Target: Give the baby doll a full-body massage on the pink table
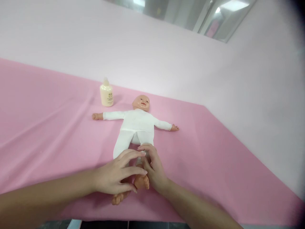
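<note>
A baby doll point(138, 121) with a white cloth body lies on its back, arms spread and feet toward me. Both my hands are at the lower part of its leg on the right side. My left hand point(116, 173) reaches across from the left with its fingers apart, the thumb beside the doll's bare foot point(142, 182). My right hand point(156, 171) curls round the same leg from the right, fingers bent over it. The doll's other foot point(119, 197) shows below my left wrist. My hands hide most of both lower legs.
A cream-coloured pump bottle point(107, 94) stands upright near the doll's head, to the left. A pink cloth point(59, 127) with creases on the left covers the table. Behind it rises a pale wall point(143, 54) with a window point(178, 16) at the top.
</note>
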`<state>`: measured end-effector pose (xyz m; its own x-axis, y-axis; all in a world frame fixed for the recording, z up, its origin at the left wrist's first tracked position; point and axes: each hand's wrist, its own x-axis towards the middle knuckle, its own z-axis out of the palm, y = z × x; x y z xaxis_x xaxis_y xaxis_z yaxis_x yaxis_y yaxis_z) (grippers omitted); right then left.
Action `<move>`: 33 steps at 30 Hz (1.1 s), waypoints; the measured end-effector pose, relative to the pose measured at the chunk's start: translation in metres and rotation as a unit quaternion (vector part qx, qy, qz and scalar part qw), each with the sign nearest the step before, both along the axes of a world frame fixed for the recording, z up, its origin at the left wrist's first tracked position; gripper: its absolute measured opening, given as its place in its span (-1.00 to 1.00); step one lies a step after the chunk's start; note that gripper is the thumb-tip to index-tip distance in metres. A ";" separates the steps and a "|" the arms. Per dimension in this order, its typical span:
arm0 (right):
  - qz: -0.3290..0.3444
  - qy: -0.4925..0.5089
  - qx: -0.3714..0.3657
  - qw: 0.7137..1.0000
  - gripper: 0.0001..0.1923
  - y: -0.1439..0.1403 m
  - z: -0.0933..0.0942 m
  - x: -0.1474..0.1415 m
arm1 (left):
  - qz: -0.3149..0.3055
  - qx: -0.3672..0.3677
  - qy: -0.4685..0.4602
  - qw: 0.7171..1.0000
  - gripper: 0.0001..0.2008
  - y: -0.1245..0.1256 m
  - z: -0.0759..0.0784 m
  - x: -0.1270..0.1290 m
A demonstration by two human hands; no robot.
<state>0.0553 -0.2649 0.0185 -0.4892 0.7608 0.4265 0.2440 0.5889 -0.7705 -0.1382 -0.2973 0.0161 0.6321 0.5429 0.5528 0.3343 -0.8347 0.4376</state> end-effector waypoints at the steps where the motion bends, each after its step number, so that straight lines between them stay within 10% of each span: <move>1: -0.011 0.007 -0.004 1.000 -0.79 0.000 0.002 0.000 | -0.001 -0.001 -0.003 1.000 -0.51 0.000 0.000 0.000; 16: 0.130 -0.061 0.229 0.963 -0.55 0.000 0.023 0.009 | 0.014 0.003 -0.156 0.988 -0.36 0.000 -0.001 -0.008; 33: 0.054 -0.056 0.311 0.947 -0.70 0.001 0.003 -0.003 | -0.038 -0.051 -0.168 0.984 -0.35 0.002 -0.002 -0.001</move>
